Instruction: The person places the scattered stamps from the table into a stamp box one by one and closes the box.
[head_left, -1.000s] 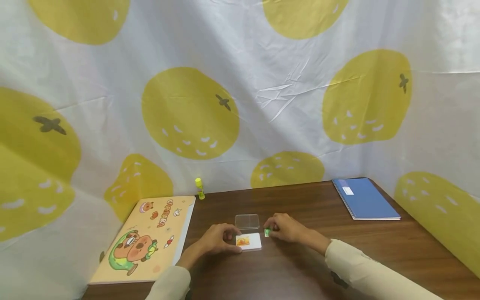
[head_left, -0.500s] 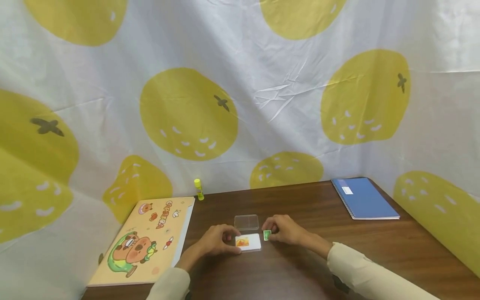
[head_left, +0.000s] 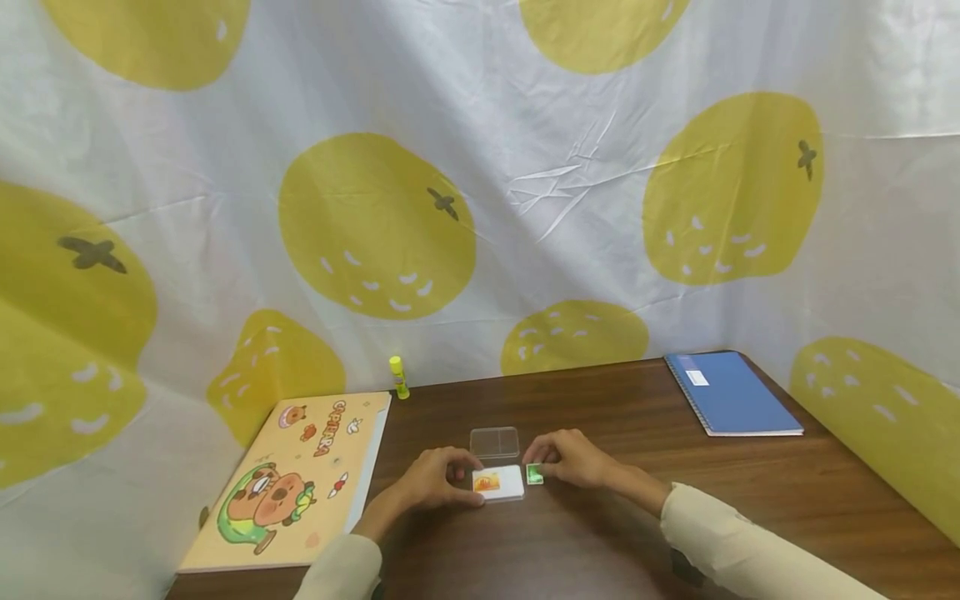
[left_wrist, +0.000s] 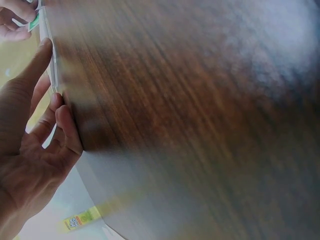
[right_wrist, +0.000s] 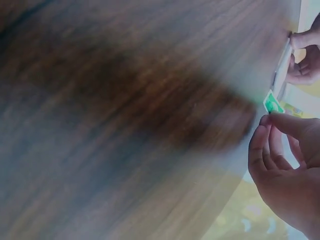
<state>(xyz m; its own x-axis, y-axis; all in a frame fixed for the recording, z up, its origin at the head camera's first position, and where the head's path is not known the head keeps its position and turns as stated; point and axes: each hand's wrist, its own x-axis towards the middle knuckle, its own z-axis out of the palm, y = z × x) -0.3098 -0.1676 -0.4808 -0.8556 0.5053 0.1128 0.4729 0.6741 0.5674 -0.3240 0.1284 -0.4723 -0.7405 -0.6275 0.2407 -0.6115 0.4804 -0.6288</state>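
Observation:
My left hand holds the left end of a shallow clear plastic case between thumb and fingers. White cards fill the case, and an orange picture stamp lies on the left part of the top one. Just right of the case, my right hand pinches a small green stamp with a white border. In the right wrist view, thumb and fingertip grip one corner of the green stamp. A clear lid lies behind the case.
A yellow glue stick stands at the table's back edge. At left lies a large cartoon capybara folder; a blue spiral notebook is at the back right. A lemon-print curtain surrounds the brown table.
The green stamp, partly covered by the right fingers at first, now shows more fully, slightly lower and close to the case. My left hand stays on the case.

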